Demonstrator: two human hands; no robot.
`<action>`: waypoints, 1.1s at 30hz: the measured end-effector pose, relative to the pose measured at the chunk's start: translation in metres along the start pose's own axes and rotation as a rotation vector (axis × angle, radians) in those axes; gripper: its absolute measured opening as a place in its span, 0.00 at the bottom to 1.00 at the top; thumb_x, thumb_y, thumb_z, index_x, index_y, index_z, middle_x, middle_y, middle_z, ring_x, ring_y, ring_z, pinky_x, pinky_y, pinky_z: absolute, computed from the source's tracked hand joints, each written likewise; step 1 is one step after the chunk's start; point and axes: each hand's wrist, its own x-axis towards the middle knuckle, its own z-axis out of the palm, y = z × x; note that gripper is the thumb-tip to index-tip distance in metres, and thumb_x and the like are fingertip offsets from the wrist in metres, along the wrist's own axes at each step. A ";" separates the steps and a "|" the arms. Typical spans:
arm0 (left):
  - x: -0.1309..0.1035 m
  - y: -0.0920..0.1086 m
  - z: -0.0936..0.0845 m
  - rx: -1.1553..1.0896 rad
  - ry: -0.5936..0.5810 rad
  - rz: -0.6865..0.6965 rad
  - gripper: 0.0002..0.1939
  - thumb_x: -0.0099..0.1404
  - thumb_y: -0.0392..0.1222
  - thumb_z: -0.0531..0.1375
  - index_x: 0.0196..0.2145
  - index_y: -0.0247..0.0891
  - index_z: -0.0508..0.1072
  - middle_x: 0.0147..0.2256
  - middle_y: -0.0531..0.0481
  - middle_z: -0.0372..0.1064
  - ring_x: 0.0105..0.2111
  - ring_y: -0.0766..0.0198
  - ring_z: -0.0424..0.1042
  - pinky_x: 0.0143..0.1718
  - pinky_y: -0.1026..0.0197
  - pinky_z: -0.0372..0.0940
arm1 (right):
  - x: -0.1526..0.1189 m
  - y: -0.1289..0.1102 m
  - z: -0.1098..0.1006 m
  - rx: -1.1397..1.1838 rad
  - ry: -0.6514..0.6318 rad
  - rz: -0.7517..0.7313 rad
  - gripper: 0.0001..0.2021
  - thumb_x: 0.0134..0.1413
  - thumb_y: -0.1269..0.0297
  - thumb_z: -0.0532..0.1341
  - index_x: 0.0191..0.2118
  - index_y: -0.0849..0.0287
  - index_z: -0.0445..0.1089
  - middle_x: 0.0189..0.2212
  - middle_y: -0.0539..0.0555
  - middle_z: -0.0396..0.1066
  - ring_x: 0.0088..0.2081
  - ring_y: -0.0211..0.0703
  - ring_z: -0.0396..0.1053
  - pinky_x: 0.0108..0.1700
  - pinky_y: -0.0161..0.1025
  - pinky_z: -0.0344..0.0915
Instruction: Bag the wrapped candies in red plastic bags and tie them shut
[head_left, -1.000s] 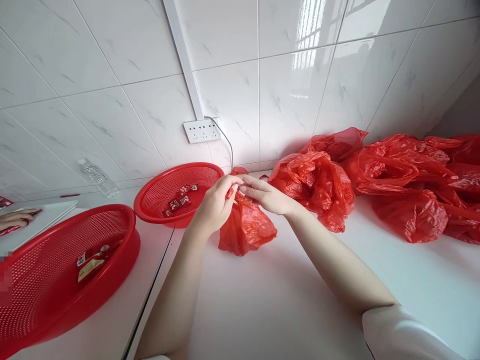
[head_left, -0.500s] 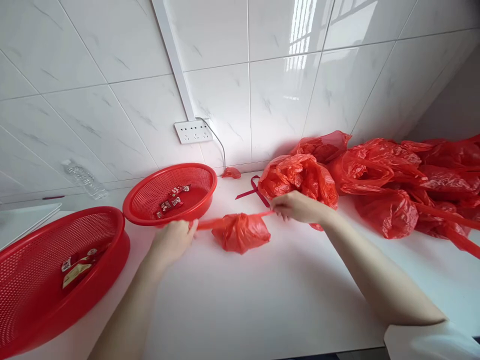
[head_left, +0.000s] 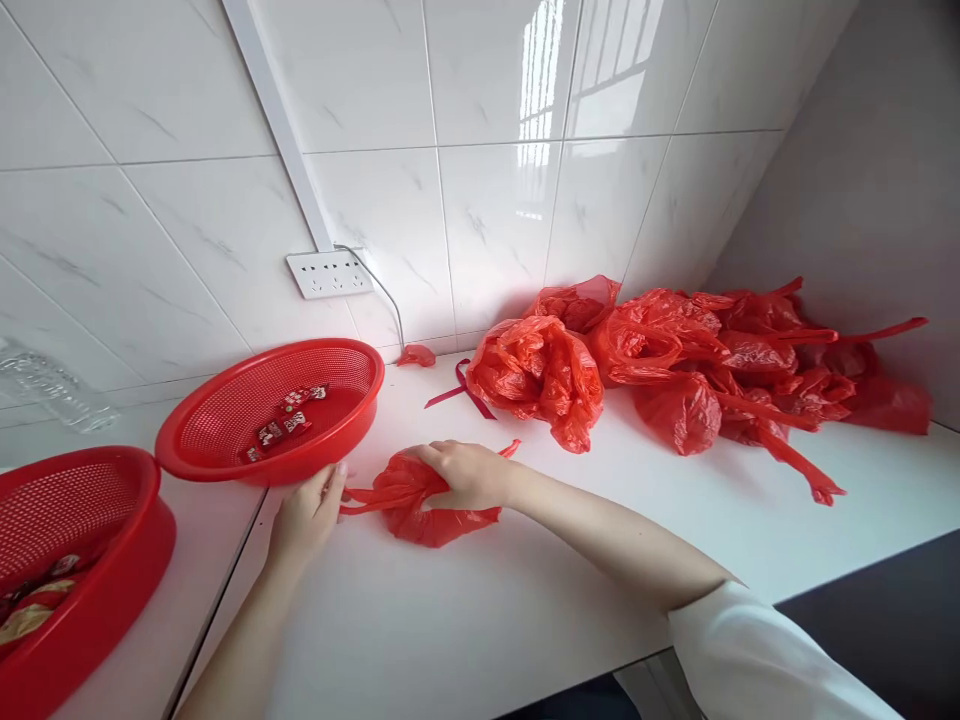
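Head view gives the white tabletop [head_left: 390, 630] running broad from the tiled wall [head_left: 495, 240] to its near edge, the red bag [head_left: 442, 528] sitting well inside that edge, just right of a mesh basket [head_left: 345, 435]. Thin, glossy plastic crumples into a squat lump; the left hand [head_left: 306, 515] pinches its drawn-out strips [head_left: 365, 500], while the right hand [head_left: 469, 475] lies over the top, its grip unclear from here.

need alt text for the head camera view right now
A person's right hand rests on a red plastic bag on a white table, while the left hand holds red strips extending from it. Two red perforated baskets at left contain small wrapped packets; more red plastic bags lie at right near a tiled wall.
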 end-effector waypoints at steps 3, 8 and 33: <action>-0.001 -0.011 0.003 0.001 -0.063 0.019 0.23 0.68 0.60 0.48 0.35 0.41 0.74 0.29 0.51 0.75 0.26 0.59 0.72 0.33 0.60 0.65 | -0.008 0.005 -0.006 -0.032 -0.003 0.002 0.11 0.54 0.69 0.59 0.44 0.60 0.71 0.35 0.55 0.73 0.34 0.43 0.69 0.33 0.36 0.62; -0.003 -0.007 0.001 0.144 -0.148 0.059 0.20 0.68 0.59 0.49 0.35 0.43 0.73 0.27 0.56 0.71 0.24 0.64 0.70 0.31 0.62 0.61 | -0.068 0.003 -0.088 -0.013 0.215 0.226 0.06 0.55 0.66 0.58 0.35 0.57 0.72 0.30 0.50 0.74 0.31 0.39 0.68 0.33 0.36 0.61; -0.029 0.022 0.033 0.102 -0.253 0.410 0.16 0.71 0.50 0.50 0.52 0.48 0.70 0.53 0.51 0.67 0.50 0.61 0.71 0.47 0.61 0.66 | -0.040 0.107 -0.096 -0.622 0.576 0.732 0.10 0.59 0.68 0.55 0.41 0.65 0.72 0.44 0.70 0.72 0.50 0.61 0.66 0.46 0.49 0.63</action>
